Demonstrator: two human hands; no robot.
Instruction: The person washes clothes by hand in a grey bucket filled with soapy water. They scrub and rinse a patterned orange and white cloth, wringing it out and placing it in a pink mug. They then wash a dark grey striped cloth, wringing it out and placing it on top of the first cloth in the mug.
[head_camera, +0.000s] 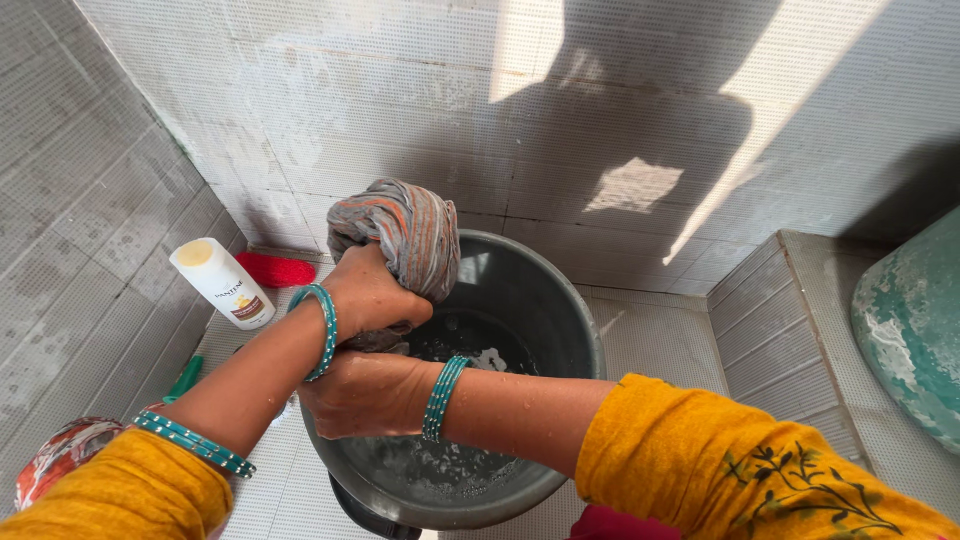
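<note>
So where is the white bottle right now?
The white bottle lies on the tiled floor at the left, beside a red brush, left of the grey tub.

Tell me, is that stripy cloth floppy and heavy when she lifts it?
Probably floppy: the striped cloth bunches and twists in the left hand and right hand. Likely heavy for its size, since it looks soaked above the soapy water in the grey tub. It may feel slippery too.

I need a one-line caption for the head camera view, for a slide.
Both hands, left hand above right hand, wring a striped grey-orange cloth over a dark bucket of soapy water on a tiled floor.
</note>
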